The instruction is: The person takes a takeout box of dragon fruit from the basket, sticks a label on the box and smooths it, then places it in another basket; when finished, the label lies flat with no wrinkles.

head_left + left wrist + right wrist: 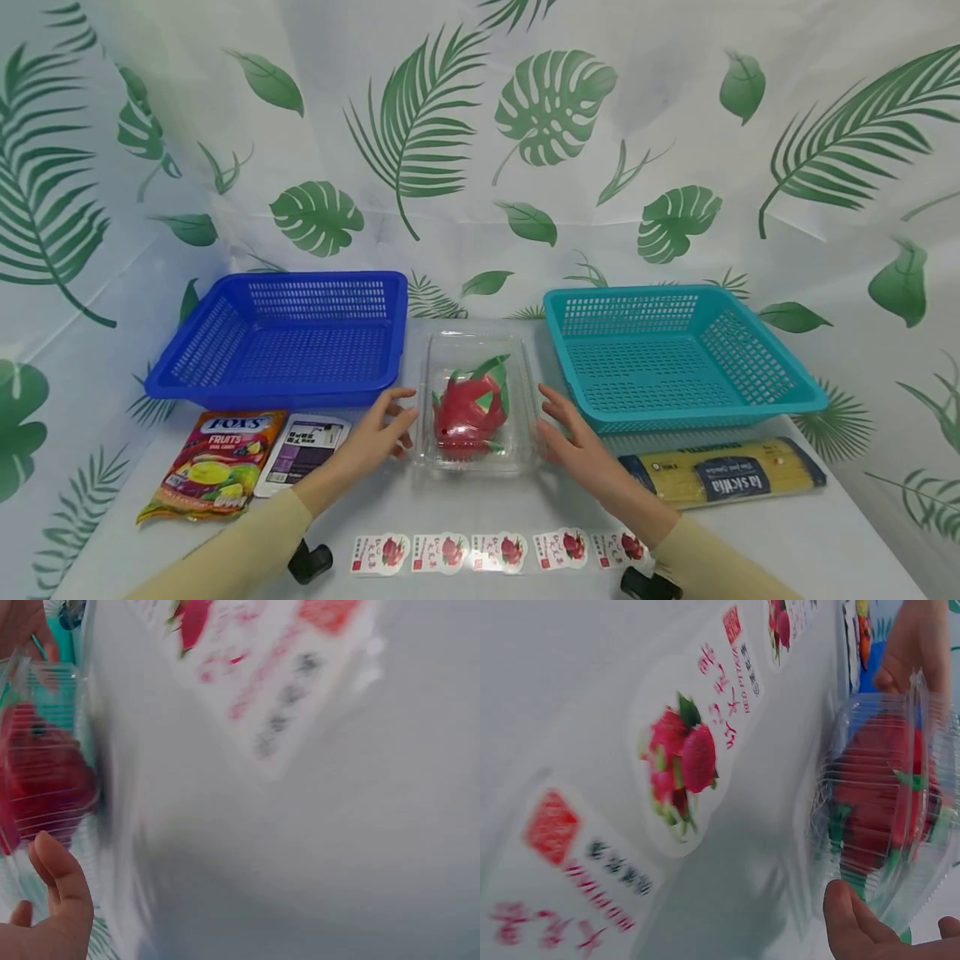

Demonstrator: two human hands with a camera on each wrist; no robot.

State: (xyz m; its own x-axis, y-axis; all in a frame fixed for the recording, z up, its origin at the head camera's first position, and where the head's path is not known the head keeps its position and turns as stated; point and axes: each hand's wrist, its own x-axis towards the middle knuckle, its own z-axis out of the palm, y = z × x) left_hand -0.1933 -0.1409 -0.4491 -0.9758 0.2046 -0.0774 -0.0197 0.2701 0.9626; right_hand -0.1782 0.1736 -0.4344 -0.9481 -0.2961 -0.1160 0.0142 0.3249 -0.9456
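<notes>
A clear plastic clamshell box (480, 346) stands in the middle of the table, its lid down over a red dragon fruit (471, 412) with green leaf tips. At the box's left side is my left hand (386, 425), fingers loosely bent and holding nothing. My right hand (573, 437) is at the opposite side, fingers relaxed and pointing toward the box wall. In the left wrist view, the left thumb and fingers (64, 877) are close to the box's near end. The right wrist view shows the right thumb (841, 907) right by the box's lower edge.
Blue basket (277, 392) at back left; teal basket (690, 417) at back right. A candy bag (213, 467) and a purple-and-white labelled package (300, 450) lie left, a spaghetti pack (727, 473) right. Along the front runs a row of dragon fruit stickers (498, 553).
</notes>
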